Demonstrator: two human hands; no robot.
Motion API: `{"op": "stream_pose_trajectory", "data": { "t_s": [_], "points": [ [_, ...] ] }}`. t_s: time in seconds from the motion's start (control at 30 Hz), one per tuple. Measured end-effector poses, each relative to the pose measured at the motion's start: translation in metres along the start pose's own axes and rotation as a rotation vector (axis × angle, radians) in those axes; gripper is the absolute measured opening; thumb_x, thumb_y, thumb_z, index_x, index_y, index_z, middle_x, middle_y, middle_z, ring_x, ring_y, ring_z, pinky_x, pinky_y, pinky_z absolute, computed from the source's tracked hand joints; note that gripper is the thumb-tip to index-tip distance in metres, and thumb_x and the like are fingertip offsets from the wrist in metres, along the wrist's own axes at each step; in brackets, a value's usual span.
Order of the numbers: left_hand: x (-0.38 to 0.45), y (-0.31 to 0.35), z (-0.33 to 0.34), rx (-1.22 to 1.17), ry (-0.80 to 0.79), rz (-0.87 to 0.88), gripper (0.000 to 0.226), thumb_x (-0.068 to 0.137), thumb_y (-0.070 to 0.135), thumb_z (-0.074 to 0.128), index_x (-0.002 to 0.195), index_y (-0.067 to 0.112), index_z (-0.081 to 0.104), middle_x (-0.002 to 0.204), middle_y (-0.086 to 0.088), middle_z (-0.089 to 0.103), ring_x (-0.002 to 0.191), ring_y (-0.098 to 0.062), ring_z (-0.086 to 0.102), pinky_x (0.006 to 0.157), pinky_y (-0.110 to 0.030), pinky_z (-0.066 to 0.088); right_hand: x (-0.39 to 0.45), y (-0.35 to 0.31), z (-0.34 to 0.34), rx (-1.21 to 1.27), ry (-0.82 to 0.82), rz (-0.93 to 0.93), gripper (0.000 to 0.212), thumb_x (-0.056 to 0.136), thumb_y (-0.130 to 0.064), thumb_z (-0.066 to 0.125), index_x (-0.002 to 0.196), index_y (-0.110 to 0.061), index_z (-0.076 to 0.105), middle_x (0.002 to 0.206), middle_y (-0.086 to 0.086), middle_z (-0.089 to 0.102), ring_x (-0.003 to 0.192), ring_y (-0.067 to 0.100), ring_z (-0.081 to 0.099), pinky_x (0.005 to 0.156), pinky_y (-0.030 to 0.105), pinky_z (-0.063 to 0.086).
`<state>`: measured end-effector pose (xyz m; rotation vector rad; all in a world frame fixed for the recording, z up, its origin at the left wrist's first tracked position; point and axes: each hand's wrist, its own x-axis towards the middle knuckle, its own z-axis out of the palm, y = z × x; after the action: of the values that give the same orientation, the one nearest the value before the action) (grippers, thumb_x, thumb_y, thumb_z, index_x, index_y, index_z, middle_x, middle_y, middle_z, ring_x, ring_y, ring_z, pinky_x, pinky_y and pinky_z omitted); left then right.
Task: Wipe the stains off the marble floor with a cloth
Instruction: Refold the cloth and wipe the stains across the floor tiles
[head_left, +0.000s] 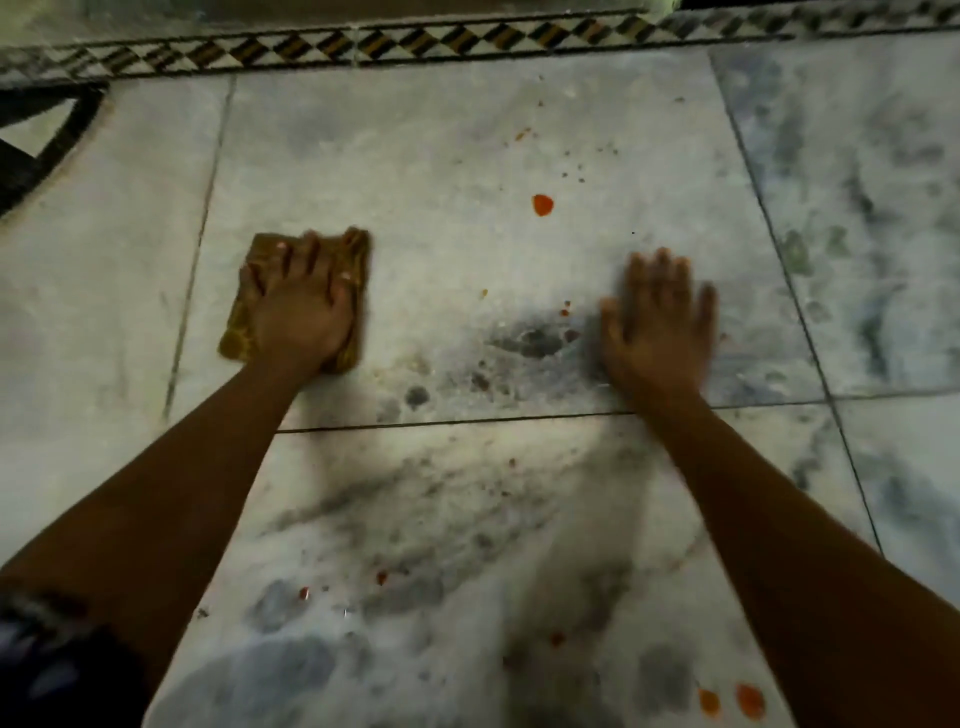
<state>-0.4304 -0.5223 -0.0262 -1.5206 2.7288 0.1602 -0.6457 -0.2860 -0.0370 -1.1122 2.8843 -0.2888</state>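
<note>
- the left hand (298, 306) lies palm down on a folded mustard-brown cloth (358, 254), fingers spread and pressing it flat against the floor; it pins the cloth rather than gripping it.
- the cloth shows past the fingertips at the far edge, along the right of the hand, and at the near left corner beside the wrist.
- the cloth sits on the left part of a large pale grey-veined marble floor tile (441, 156), just right of the dark grout line that runs up the tile's left edge.
- the right hand (660, 322) is flat on the same tile, well apart from the cloth, fingers extended and a little splayed, holding nothing.
- both forearms are bare and reach in from the bottom corners.
- a round orange-red stain (542, 205) sits on the tile beyond and between the two hands, clear of both.
- small reddish specks (564, 310) lie just left of the right hand, beside a dark grey patch in the marble.
- more fine brown flecks scatter farther up the tile toward the far edge.
- on the nearer tile, tiny red dots (382, 577) lie between the forearms.
- two larger orange blotches (749, 701) sit at the bottom edge, just beside the right forearm.
- a mosaic border of black, cream and ochre diamonds (415, 41) runs along the far side of the floor.
</note>
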Motion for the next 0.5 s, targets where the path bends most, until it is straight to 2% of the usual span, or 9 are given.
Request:
{"op": "stream_pose_trajectory", "data": {
  "t_s": [0.07,0.13,0.23,0.3,0.37,0.43,0.5],
  "points": [
    [0.033,0.024,0.002,-0.003,-0.041,0.045,0.065,0.092,0.047,0.01,0.148,0.016,0.024,0.156,-0.009,0.018,0.144,-0.031,0.013,0.115,-0.055,0.003,-0.008,0.028,0.004,0.01,-0.044,0.069,0.078,0.084,-0.056,0.005,0.151,-0.017,0.015,0.158,0.013,0.01,0.146,0.028,0.007,0.116,0.044,-0.003],
    [0.05,0.068,0.012,-0.033,-0.042,0.098,0.06,0.096,0.045,0.014,0.149,0.018,0.021,0.157,-0.008,0.018,0.144,-0.029,0.012,0.116,-0.053,0.001,-0.004,0.032,0.01,0.032,-0.043,0.083,0.075,0.088,-0.054,0.013,0.151,-0.016,0.013,0.158,0.012,0.008,0.146,0.027,0.005,0.116,0.041,-0.003],
    [0.012,0.125,0.021,-0.057,0.012,0.095,0.055,0.098,0.04,0.017,0.149,0.02,0.019,0.157,-0.003,0.018,0.145,-0.025,0.011,0.116,-0.05,-0.003,-0.005,0.03,0.01,0.03,-0.038,0.079,0.073,0.089,-0.052,0.019,0.151,-0.015,0.012,0.158,0.013,0.007,0.146,0.027,0.005,0.115,0.04,-0.003],
    [-0.032,0.131,0.022,-0.049,0.051,0.159,0.059,0.094,0.042,0.013,0.149,0.021,0.021,0.156,-0.003,0.022,0.144,-0.024,0.014,0.115,-0.049,-0.001,-0.003,0.032,0.008,0.035,-0.044,0.086,0.073,0.089,-0.051,0.019,0.151,-0.015,0.012,0.158,0.013,0.007,0.146,0.027,0.005,0.115,0.04,-0.003],
    [-0.06,0.12,0.021,-0.051,0.021,0.199,0.062,0.091,0.043,0.011,0.148,0.021,0.023,0.155,-0.004,0.025,0.144,-0.025,0.017,0.114,-0.048,0.002,-0.004,0.032,0.009,0.036,-0.056,0.089,0.072,0.09,-0.052,0.019,0.152,-0.016,0.011,0.158,0.012,0.005,0.146,0.027,0.004,0.116,0.041,-0.004],
    [-0.053,0.113,0.02,-0.028,0.007,0.167,0.062,0.091,0.043,0.012,0.148,0.022,0.024,0.155,-0.004,0.025,0.144,-0.025,0.017,0.114,-0.049,0.004,-0.005,0.03,0.011,0.032,-0.058,0.082,0.071,0.091,-0.052,0.018,0.152,-0.016,0.009,0.159,0.012,0.003,0.146,0.026,0.002,0.116,0.041,-0.005],
    [-0.017,0.115,0.02,0.01,0.029,0.056,0.057,0.095,0.041,0.017,0.148,0.022,0.023,0.156,-0.004,0.023,0.144,-0.024,0.016,0.115,-0.05,0.003,-0.004,0.031,0.011,0.038,-0.047,0.083,0.071,0.091,-0.053,0.019,0.152,-0.016,0.009,0.159,0.012,0.004,0.146,0.025,0.002,0.116,0.041,-0.005]
  ]
}}
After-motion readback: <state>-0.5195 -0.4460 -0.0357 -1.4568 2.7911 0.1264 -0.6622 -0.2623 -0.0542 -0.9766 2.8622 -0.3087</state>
